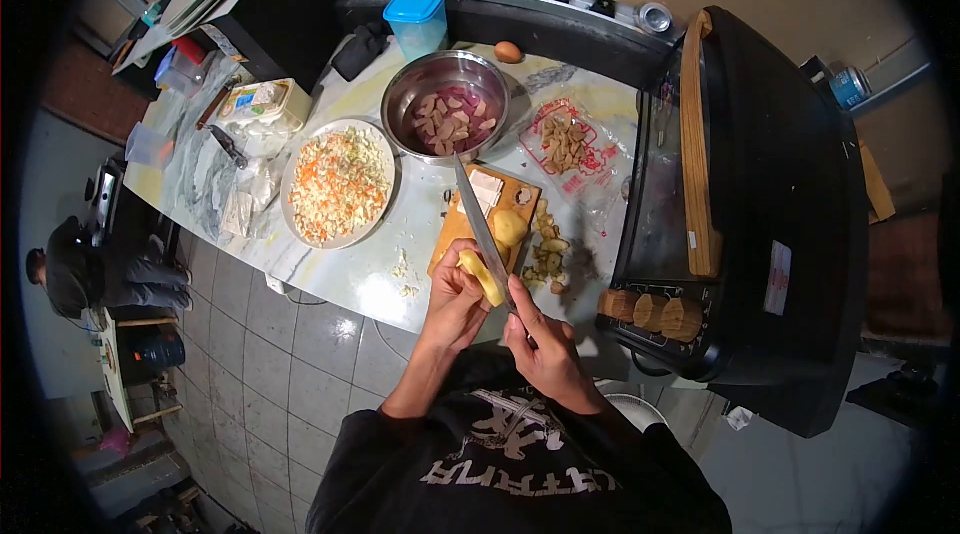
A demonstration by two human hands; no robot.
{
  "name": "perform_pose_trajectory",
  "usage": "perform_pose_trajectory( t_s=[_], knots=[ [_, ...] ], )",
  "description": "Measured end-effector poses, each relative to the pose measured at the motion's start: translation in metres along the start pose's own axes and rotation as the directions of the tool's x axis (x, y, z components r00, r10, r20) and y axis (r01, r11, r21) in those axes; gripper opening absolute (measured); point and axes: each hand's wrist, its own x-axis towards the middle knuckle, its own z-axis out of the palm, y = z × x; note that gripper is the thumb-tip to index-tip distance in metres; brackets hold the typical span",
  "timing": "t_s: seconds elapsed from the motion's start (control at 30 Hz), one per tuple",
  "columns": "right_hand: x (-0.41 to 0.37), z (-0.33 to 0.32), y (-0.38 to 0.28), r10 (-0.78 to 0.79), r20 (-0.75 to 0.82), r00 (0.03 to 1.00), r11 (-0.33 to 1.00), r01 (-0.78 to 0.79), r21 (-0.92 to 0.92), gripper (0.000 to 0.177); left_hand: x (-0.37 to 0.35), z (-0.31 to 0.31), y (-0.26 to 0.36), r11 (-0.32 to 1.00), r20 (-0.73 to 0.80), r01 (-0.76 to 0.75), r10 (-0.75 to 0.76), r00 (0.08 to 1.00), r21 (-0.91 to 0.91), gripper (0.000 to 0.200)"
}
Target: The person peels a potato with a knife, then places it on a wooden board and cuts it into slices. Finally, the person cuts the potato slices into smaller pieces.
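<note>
A person's left hand [455, 306] pinched a peeled potato [480, 276] in its fingertips, near the cutting board [450, 246], while the right hand [548, 349], curled tight, gripped a knife [477, 224] alongside.

Kitchen, marble-look counter [415, 219], oven [790, 184], cutting bd [457, 231], steel bowl [400, 99], plate [387, 164] w/ chopped veg [335, 189], tiled flr [310, 334]

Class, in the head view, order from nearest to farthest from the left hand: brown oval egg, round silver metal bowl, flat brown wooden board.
1. Wooden board: just beyond the left hand.
2. Metal bowl: past the board, slightly left.
3. Egg: by the bowl's far right.
</note>
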Motion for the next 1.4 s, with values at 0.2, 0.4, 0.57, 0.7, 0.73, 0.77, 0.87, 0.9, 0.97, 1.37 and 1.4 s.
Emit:
perform_pose_trajectory(
  t_s=[0.2, 0.4, 0.57, 0.7, 0.73, 0.77, 0.87, 0.9, 0.97, 1.37, 1.4],
  knots=[
    [0.000, 0.000, -0.001, -0.007, -0.008, 1.000, 1.000, 0.007, 0.006, 0.050, -0.001, 0.000, -0.001, 1.000, 0.002, -0.008, 0.008, 1.000, -0.006, 0.040],
    [-0.001, 0.000, 0.000, -0.018, -0.003, 1.000, 1.000, 0.018, -0.011, 0.050, -0.001, -0.002, -0.001, 1.000, 0.014, -0.008, 0.009, 1.000, -0.007, 0.040],
    [-0.001, 0.000, 0.001, -0.017, 0.000, 1.000, 1.000, 0.017, 0.011, 0.051, -0.001, -0.001, -0.001, 1.000, 0.029, -0.023, 0.023, 0.999, -0.002, 0.041],
    [-0.002, -0.001, 0.001, -0.018, -0.002, 1.000, 1.000, 0.018, 0.002, 0.051, -0.001, 0.003, 0.000, 1.000, 0.008, -0.020, 0.020, 1.000, 0.000, 0.039],
    [-0.002, -0.001, 0.000, -0.022, -0.003, 1.000, 1.000, 0.022, -0.009, 0.051, 0.000, 0.003, -0.001, 1.000, 0.017, -0.031, 0.031, 0.999, 0.001, 0.039],
    [-0.002, -0.001, 0.000, -0.026, -0.005, 1.000, 0.999, 0.026, -0.021, 0.052, 0.000, 0.003, -0.001, 0.999, 0.025, -0.042, 0.042, 0.999, 0.002, 0.038],
    [-0.003, -0.001, 0.002, -0.031, 0.007, 0.999, 0.999, 0.031, -0.009, 0.052, -0.001, 0.005, 0.001, 0.999, 0.020, -0.034, 0.033, 0.999, 0.014, 0.037],
    [-0.003, -0.002, 0.002, -0.032, 0.007, 0.999, 0.999, 0.032, -0.009, 0.052, -0.001, 0.007, 0.002, 0.999, 0.020, -0.034, 0.034, 0.999, 0.015, 0.037],
    [-0.003, -0.003, 0.002, -0.045, 0.025, 0.999, 0.999, 0.045, -0.007, 0.053, -0.001, 0.011, 0.005, 0.990, -0.042, -0.010, 0.016, 0.999, 0.144, 0.040],
    [-0.004, -0.008, -0.001, -0.061, 0.066, 0.996, 0.998, 0.062, -0.011, 0.054, -0.001, 0.010, 0.009, 0.982, -0.003, -0.023, 0.024, 1.000, 0.189, 0.042],
    [-0.006, -0.009, -0.001, -0.061, 0.066, 0.996, 0.998, 0.062, -0.011, 0.054, -0.001, 0.011, 0.010, 0.982, -0.003, -0.024, 0.025, 1.000, 0.189, 0.042]
  ],
)
